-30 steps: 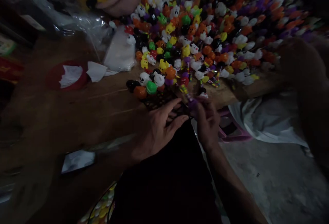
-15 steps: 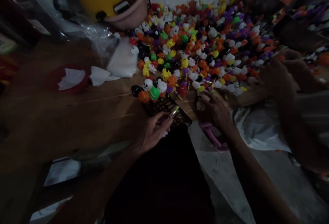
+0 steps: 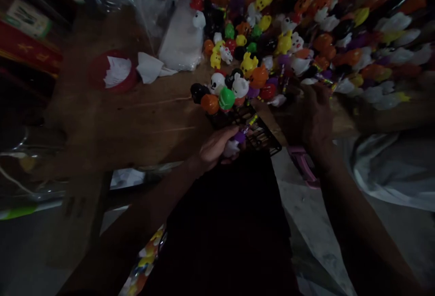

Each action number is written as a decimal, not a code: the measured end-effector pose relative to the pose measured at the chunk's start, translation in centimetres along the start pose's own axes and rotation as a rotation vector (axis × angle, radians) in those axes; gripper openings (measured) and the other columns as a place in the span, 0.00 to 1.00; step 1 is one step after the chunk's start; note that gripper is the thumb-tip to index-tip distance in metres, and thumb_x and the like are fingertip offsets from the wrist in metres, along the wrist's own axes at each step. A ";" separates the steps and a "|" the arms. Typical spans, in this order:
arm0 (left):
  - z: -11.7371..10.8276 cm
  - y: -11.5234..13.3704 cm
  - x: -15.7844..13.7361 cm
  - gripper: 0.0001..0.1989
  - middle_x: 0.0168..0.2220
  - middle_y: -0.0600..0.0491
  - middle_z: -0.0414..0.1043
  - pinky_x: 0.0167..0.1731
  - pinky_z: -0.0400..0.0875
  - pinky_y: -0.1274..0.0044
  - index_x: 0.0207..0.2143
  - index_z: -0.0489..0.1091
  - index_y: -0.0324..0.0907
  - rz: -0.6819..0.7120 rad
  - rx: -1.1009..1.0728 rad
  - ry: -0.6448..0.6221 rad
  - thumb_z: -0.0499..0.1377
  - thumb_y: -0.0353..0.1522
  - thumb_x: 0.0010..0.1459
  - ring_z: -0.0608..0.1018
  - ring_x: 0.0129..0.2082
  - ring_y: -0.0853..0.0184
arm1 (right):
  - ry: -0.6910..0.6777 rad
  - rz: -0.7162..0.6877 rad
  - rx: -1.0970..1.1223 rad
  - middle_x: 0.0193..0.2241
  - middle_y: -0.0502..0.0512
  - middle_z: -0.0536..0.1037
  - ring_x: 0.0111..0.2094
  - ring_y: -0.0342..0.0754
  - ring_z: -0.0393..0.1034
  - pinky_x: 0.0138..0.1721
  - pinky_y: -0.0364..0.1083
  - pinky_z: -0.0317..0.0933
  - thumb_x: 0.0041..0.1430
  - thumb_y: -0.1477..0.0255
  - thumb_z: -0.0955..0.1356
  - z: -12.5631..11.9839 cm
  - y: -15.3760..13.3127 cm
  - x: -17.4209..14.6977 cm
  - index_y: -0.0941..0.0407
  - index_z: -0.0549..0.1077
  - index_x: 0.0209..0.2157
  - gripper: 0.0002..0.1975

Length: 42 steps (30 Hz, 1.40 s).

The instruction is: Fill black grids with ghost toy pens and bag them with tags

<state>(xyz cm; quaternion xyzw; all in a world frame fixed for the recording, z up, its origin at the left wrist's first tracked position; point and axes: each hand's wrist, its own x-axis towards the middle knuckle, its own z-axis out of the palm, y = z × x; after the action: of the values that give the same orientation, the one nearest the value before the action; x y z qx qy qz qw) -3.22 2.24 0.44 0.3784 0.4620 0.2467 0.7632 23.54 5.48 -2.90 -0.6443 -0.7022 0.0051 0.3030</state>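
Observation:
My left hand (image 3: pixel 215 146) is closed around a small toy figure (image 3: pixel 231 148), white and purple, with a yellow-striped end sticking out past the fingers. It is just over the near side of a black slotted tray (image 3: pixel 263 130). Several figure toys stand in a cluster at the tray's far end, among them a green one (image 3: pixel 226 99), an orange one (image 3: pixel 210 104) and a white skull-faced one (image 3: pixel 217 83). My right hand (image 3: pixel 317 117) reaches down at the near edge of a big toy pile (image 3: pixel 322 46). Its fingers are dark and blurred, so any hold is hidden.
Left on the wooden table (image 3: pixel 152 123) are a red dish (image 3: pixel 97 76) with white paper slips, a folded white paper (image 3: pixel 149 67) and a stack of clear plastic bags (image 3: pixel 183 37). A pink plastic stool (image 3: pixel 304 167) is below the table edge. Pale cloth (image 3: pixel 390 169) lies at right.
The view has tipped down and shifted left, so the yellow object at the back and the co-worker's hands have left it. My left hand still holds its toy, now turned to show white and purple.

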 end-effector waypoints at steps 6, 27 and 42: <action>1.4 0.0 0.0 0.14 0.29 0.55 0.74 0.28 0.67 0.82 0.35 0.77 0.41 0.291 0.350 0.064 0.63 0.43 0.61 0.74 0.29 0.72 | -0.176 -0.407 -0.035 0.59 0.66 0.75 0.54 0.62 0.74 0.49 0.59 0.69 0.71 0.72 0.62 -4.0 -5.8 -4.4 0.53 0.71 0.64 0.23; -5.0 -5.9 0.1 0.16 0.45 0.46 0.80 0.53 0.75 0.63 0.50 0.77 0.44 0.671 1.077 0.697 0.63 0.41 0.63 0.79 0.48 0.54 | -0.107 0.111 0.561 0.31 0.52 0.81 0.34 0.53 0.76 0.38 0.50 0.71 0.65 0.57 0.70 -1.1 -4.2 -8.2 0.54 0.80 0.36 0.15; -4.5 -6.0 2.4 0.12 0.40 0.48 0.79 0.51 0.72 0.64 0.46 0.80 0.46 0.670 1.106 0.754 0.65 0.41 0.64 0.79 0.44 0.56 | -0.055 0.162 0.266 0.25 0.52 0.77 0.25 0.49 0.70 0.28 0.47 0.62 0.59 0.58 0.73 -1.0 -6.5 -6.9 0.54 0.75 0.32 0.13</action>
<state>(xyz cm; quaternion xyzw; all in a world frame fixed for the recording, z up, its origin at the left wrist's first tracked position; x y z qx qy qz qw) -6.00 1.98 -6.96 0.7173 0.6089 0.3104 0.1356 18.01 -2.26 -2.38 -0.6527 -0.6491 0.1400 0.3649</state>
